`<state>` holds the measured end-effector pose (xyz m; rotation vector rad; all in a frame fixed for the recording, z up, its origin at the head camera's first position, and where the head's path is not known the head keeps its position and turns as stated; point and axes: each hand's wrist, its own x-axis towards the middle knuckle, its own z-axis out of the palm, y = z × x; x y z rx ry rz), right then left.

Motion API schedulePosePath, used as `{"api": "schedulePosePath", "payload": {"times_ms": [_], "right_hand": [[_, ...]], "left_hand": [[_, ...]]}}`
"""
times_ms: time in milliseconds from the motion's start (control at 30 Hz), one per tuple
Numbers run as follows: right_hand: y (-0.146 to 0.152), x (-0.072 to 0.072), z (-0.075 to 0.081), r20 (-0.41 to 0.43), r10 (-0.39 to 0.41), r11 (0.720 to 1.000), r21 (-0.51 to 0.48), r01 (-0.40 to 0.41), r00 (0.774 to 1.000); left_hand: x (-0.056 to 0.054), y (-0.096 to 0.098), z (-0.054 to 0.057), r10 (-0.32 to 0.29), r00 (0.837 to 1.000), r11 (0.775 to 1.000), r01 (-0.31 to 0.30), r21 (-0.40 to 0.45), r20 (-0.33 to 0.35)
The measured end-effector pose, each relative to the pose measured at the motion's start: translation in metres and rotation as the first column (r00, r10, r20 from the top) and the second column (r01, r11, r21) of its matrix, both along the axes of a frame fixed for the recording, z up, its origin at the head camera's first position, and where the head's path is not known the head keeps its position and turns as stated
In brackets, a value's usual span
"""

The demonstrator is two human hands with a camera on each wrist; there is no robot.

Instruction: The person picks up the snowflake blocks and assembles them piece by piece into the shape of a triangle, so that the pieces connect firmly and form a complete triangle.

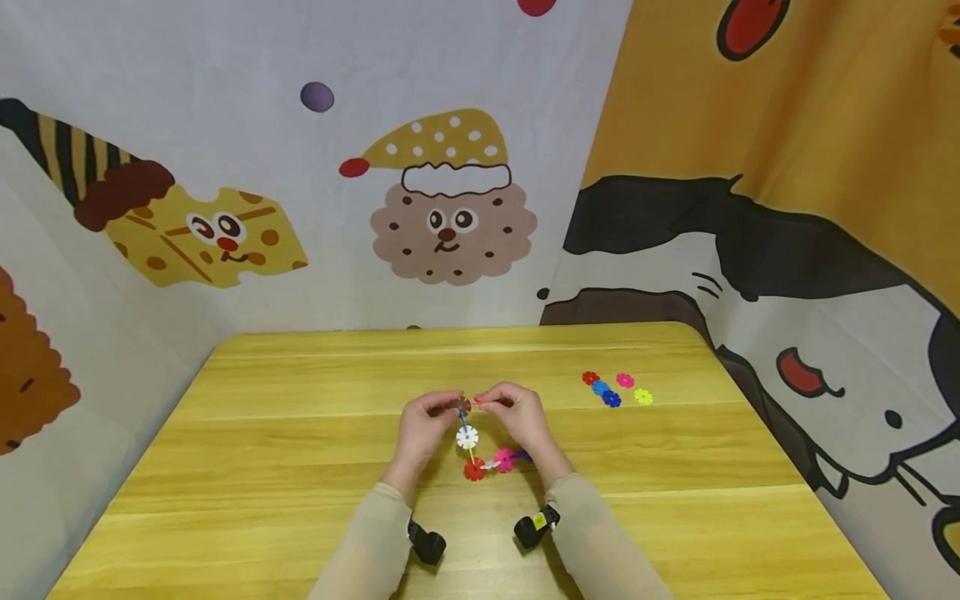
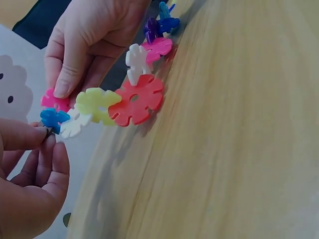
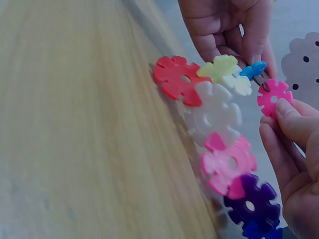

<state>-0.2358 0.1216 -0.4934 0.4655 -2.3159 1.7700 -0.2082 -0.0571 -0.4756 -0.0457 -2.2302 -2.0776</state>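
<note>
Sleeves (image 1: 367,537): two, beige. Left hand (image 1: 422,429): pinching brown disc (image 1: 464,406), chain's end. Right hand (image 1: 521,417): pinching pink disc (image 3: 282,90) against brown. Chain (image 1: 467,437): between the forearms, over table (image 1: 300,458). Loose discs (image 1: 601,388): five, beyond right hand.

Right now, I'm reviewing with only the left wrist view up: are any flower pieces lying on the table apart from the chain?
Observer: Yes, five on the table, to the right of the right hand: a red piece, light blue piece, dark blue piece, pink piece and yellow-green piece.
Operator: How are they arranged?
Observer: Red, light blue and dark blue form a slanting row; the other two lie to its right.
Operator: What's at the left hand's fingertips? It's nearly hidden from me.
Observer: The head view shows the left hand pinching a brown flower piece.
</note>
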Motion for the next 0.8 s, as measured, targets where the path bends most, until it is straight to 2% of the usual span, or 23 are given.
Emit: {"api": "schedulePosePath", "payload": {"times_ms": [100, 267, 367, 700, 800], "right_hand": [[0.001, 0.000, 0.001, -0.002, -0.003, 1.000, 0.011, 0.003, 1.000], [0.003, 0.001, 0.002, -0.013, -0.027, 0.999, 0.041, 0.028, 1.000], [0.004, 0.002, 0.003, -0.012, -0.031, 0.998, 0.046, 0.031, 0.999], [0.015, 0.004, 0.006, 0.009, 0.045, 0.999, 0.022, -0.045, 0.999], [0.024, 0.014, 0.023, 0.022, 0.028, 0.999, 0.046, -0.029, 0.999]], "left_hand": [[0.000, 0.001, 0.001, -0.012, 0.999, 1.000, 0.011, -0.027, -0.031], [-0.002, 0.004, 0.003, -0.058, 0.992, 0.987, 0.039, -0.156, -0.115], [-0.003, 0.007, 0.004, -0.074, 0.988, 0.980, 0.047, -0.194, -0.134], [-0.004, 0.014, 0.003, -0.041, 0.986, 0.979, 0.007, -0.205, -0.163], [-0.004, 0.015, 0.003, -0.032, 0.985, 0.978, -0.004, -0.208, -0.171]]}}
